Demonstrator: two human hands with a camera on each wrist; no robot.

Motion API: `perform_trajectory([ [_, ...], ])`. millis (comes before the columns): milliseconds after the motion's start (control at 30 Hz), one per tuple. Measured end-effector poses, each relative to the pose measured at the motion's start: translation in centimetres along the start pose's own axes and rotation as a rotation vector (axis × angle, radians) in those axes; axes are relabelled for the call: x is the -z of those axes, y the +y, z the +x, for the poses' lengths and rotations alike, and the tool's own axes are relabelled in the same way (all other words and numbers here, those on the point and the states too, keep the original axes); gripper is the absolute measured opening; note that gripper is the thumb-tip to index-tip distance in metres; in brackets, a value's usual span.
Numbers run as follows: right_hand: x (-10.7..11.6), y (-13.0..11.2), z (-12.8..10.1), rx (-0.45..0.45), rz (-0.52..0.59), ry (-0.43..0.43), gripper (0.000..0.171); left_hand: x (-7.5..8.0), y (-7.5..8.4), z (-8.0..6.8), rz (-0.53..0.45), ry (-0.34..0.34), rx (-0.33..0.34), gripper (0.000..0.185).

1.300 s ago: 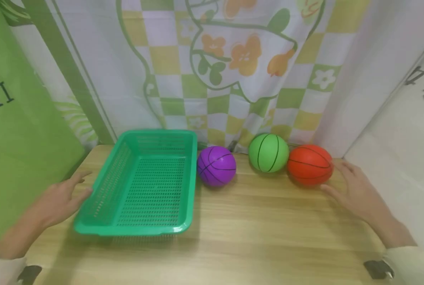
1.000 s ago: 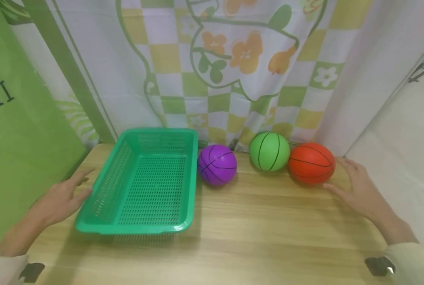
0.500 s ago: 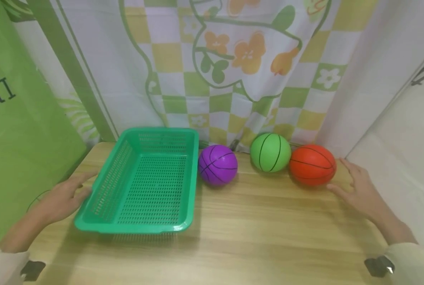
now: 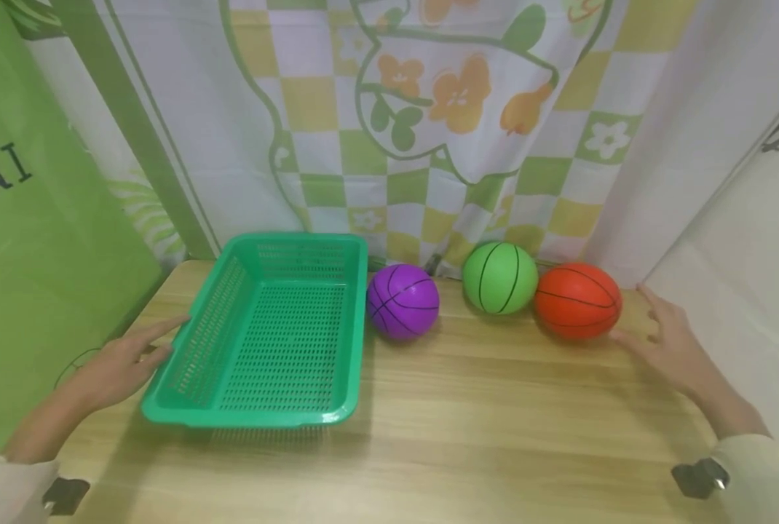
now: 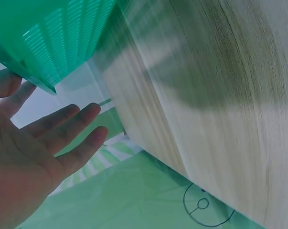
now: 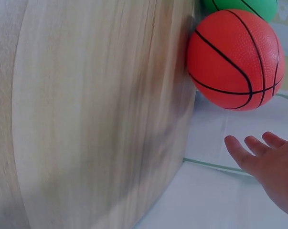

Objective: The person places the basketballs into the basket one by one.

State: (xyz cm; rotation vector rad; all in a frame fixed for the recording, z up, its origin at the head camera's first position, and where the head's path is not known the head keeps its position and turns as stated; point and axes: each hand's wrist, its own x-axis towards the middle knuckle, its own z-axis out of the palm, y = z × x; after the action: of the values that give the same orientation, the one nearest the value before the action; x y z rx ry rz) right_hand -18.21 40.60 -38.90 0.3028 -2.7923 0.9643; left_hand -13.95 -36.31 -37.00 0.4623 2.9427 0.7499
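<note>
The person's left hand (image 4: 117, 360) lies flat on the table (image 4: 468, 429) just beside the left long wall of the green basket (image 4: 268, 331), fingers (image 5: 67, 125) straight and spread, holding nothing. From where I stand it looks set there to steady the basket, though whether the fingertips actually touch the plastic I cannot tell; the left wrist view shows the basket's corner (image 5: 38, 57) close to the thumb side with a sliver of gap.

The right hand (image 4: 667, 342) is at the far right of the table, just beside the red ball (image 4: 578, 301). Its fingers (image 6: 251, 155) are open and loosely spread, gripping nothing, and the right wrist view shows a clear gap between them and the ball (image 6: 237, 59).

3 balls sit in a row along the back edge against the patterned curtain (image 4: 429, 124): the purple ball (image 4: 402, 301) just beside the basket's right rim, the green ball (image 4: 499, 278) in the middle, the red one touching or nearly touching the green. The curtain behind them likely keeps them from rolling off. The basket has nothing in it.
</note>
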Motion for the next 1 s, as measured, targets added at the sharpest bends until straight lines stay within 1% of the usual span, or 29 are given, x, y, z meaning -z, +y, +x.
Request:
perform_trajectory([
  [133,-0.1,0.7,0.2,-0.024,0.057,-0.013,0.092,-0.1,-0.3,-0.2,-0.039,-0.007,-0.002,0.051],
  [267,0.0,1.4,0.4,-0.044,0.125,-0.023,0.094,-0.3,-0.4,-0.2,-0.104,-0.016,0.003,0.052],
  [300,-0.1,1.5,0.4,-0.043,0.131,-0.027,0.094,-0.4,-0.4,-0.2,-0.134,-0.021,0.008,0.052],
  [400,-0.2,1.7,0.5,-0.044,0.158,-0.042,0.096,-0.5,-0.3,-0.1,-0.277,-0.041,0.033,0.052],
  [533,-0.3,1.7,0.6,-0.093,0.201,-0.066,0.098,-0.4,-0.2,0.0,-0.441,-0.048,0.091,0.053],
  [633,-0.5,1.7,0.7,-0.145,0.235,-0.091,0.099,-0.4,-0.4,-0.1,-0.504,-0.048,0.125,0.054],
  [733,-0.6,1.6,1.0,-0.183,0.277,-0.112,0.099,-0.7,-0.8,-0.1,-0.584,-0.065,0.146,0.056],
  [867,-0.9,1.5,1.6,-0.201,0.308,-0.125,0.1,-0.9,-1.2,-0.2,-0.676,-0.079,0.159,0.057],
  [1000,-1.7,1.7,2.0,-0.219,0.31,-0.107,0.103,-1.0,-1.1,0.1,-0.765,-0.082,0.167,0.059],
])
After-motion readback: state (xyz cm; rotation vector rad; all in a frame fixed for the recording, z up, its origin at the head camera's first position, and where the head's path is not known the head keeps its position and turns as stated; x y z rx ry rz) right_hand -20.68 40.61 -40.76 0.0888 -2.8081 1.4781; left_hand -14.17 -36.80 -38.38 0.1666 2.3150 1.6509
